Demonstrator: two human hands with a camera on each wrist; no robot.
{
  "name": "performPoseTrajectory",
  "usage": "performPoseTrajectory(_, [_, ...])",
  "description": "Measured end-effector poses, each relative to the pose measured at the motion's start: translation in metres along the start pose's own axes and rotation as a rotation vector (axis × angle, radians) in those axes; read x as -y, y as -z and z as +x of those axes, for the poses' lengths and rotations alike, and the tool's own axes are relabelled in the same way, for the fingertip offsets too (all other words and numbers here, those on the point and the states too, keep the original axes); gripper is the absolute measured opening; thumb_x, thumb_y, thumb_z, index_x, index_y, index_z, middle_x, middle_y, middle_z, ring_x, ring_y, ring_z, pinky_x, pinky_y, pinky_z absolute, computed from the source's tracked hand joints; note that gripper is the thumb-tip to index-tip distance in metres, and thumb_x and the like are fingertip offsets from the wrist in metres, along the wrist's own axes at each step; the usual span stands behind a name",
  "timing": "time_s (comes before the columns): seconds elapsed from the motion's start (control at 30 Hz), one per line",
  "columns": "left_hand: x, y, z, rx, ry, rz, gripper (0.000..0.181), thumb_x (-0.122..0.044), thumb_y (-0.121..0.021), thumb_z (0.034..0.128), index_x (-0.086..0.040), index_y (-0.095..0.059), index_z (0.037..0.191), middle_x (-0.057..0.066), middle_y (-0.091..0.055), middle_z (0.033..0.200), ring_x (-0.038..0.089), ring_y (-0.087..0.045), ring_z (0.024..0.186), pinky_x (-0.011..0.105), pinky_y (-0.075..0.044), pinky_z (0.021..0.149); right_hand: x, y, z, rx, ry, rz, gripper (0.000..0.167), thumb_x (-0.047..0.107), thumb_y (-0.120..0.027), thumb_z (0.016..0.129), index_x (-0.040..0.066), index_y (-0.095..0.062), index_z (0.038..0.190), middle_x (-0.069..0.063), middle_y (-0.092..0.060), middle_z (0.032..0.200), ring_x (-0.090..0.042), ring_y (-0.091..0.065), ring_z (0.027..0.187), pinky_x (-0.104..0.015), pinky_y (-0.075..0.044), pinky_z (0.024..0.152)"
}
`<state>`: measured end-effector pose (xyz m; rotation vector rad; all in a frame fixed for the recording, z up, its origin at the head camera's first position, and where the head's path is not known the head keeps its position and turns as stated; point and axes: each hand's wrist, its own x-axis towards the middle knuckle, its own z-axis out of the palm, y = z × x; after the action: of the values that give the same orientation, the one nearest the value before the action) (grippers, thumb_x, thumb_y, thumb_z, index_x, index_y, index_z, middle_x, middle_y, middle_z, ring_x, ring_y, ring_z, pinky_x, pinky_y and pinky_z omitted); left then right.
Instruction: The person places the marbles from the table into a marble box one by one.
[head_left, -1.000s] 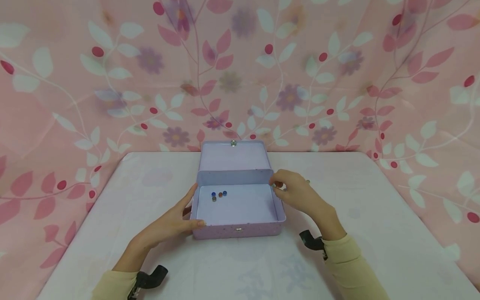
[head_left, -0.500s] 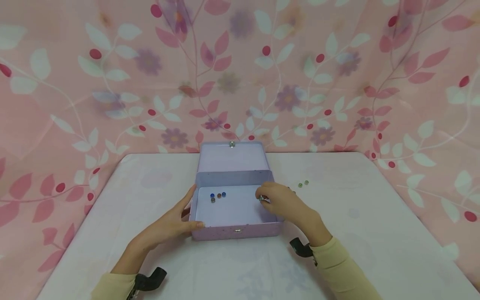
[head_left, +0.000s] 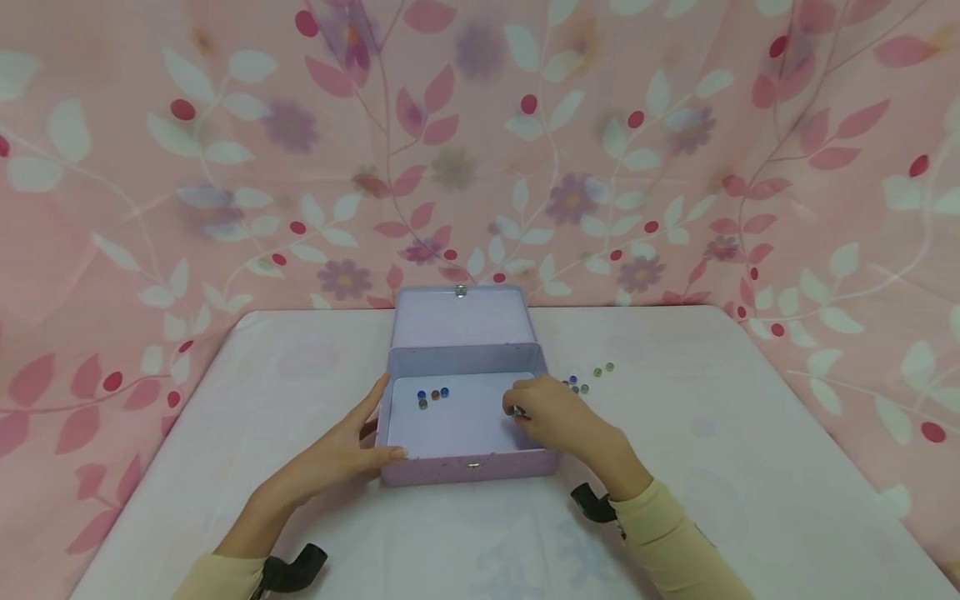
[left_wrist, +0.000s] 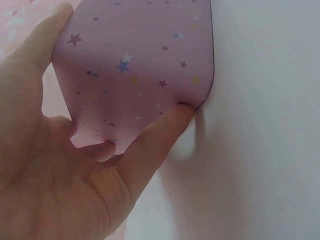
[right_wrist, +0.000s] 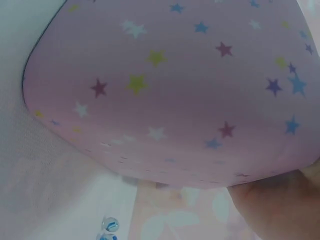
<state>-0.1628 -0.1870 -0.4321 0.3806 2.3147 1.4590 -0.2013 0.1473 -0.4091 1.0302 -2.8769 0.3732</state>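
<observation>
A lilac metal box (head_left: 480,468) stands with its lid raised at the back. My left hand (head_left: 330,454) grips its left side, thumb at the front corner; in the left wrist view the hand (left_wrist: 65,175) spans the box's starred end (left_wrist: 135,65). Over the right part of the box's inside, my right hand (head_left: 562,417) pinches a small glassy bead (head_left: 517,411), mostly covered by the fingers. Several beads (head_left: 435,395), blue, brown and greyish, lie at the left inside. The right wrist view has the box wall (right_wrist: 185,105) hiding most of the hand (right_wrist: 285,205).
On the table right of the box lie several more beads, blue ones (head_left: 573,379) close to my right hand and two green ones (head_left: 610,367) farther off. Clear beads with blue (right_wrist: 110,224) appear beside the box. A floral cloth (head_left: 465,167) hangs behind the white table (head_left: 712,467).
My right hand has moved from the box's right rim leftward and nearer, to over the inside. Beads on the table beyond it have come into view. The left hand keeps its hold.
</observation>
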Motion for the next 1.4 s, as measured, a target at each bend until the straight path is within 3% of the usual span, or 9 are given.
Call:
performPoseTrajectory(0.33, [-0.001, 0.000, 0.000, -0.006, 0.005, 0.018, 0.109, -0.036, -0.076, 0.0866, -0.040, 0.007, 0.158, 0.005, 0.007, 0.169, 0.050, -0.017, 0.150, 0.067, -0.029, 0.112, 0.001, 0.003, 0.000, 0.011, -0.022, 0.040, 0.012, 0.005, -0.073, 0.086, 0.013, -0.074, 0.096, 0.004, -0.071, 0.090, -0.010, -0.063, 0.081, -0.029, -0.054, 0.076])
performPoseTrajectory(0.57, [-0.003, 0.000, 0.000, 0.003, 0.006, 0.011, 0.109, -0.036, -0.076, 0.0870, -0.040, 0.008, 0.158, 0.005, 0.009, 0.169, 0.050, -0.016, 0.150, 0.068, -0.028, 0.113, -0.004, 0.014, -0.003, 0.010, -0.085, 0.118, 0.018, 0.007, -0.069, 0.091, 0.011, -0.072, 0.108, -0.003, -0.072, 0.106, -0.014, -0.065, 0.094, -0.034, -0.056, 0.083])
performPoseTrajectory(0.83, [-0.005, 0.000, -0.001, 0.002, 0.018, 0.018, 0.109, -0.036, -0.075, 0.0874, -0.040, 0.008, 0.158, 0.006, 0.009, 0.169, 0.050, -0.017, 0.150, 0.067, -0.029, 0.113, -0.026, 0.033, -0.011, -0.155, -0.107, 0.124, 0.022, 0.002, -0.069, 0.089, 0.014, -0.071, 0.107, 0.002, -0.068, 0.101, -0.016, -0.064, 0.095, -0.033, -0.056, 0.083])
performPoseTrajectory(1.0, [-0.003, 0.000, -0.003, 0.001, 0.021, 0.007, 0.108, -0.036, -0.075, 0.0878, -0.040, 0.008, 0.158, 0.005, 0.010, 0.168, 0.050, -0.015, 0.150, 0.068, -0.026, 0.114, -0.042, 0.042, -0.016, -0.222, -0.141, 0.110, 0.023, 0.001, -0.070, 0.087, 0.011, -0.071, 0.108, -0.001, -0.069, 0.103, -0.021, -0.066, 0.099, -0.040, -0.056, 0.086])
performPoseTrajectory(1.27, [0.000, 0.001, -0.003, 0.005, 0.022, -0.005, 0.109, -0.036, -0.075, 0.0875, -0.042, 0.008, 0.157, 0.003, 0.011, 0.168, 0.049, -0.013, 0.151, 0.069, -0.022, 0.115, -0.060, 0.049, -0.024, -0.200, -0.231, 0.095, 0.021, 0.004, -0.068, 0.089, 0.009, -0.070, 0.109, -0.004, -0.070, 0.104, -0.025, -0.067, 0.101, -0.045, -0.054, 0.087])
performPoseTrajectory(1.4, [0.001, 0.001, 0.000, 0.011, 0.010, -0.013, 0.109, -0.036, -0.075, 0.0876, -0.042, 0.008, 0.157, 0.002, 0.011, 0.168, 0.048, -0.012, 0.151, 0.068, -0.021, 0.116, -0.069, 0.046, -0.025, -0.157, -0.305, 0.055, 0.021, 0.005, -0.067, 0.088, 0.007, -0.071, 0.109, -0.008, -0.069, 0.099, -0.026, -0.066, 0.094, -0.047, -0.054, 0.083])
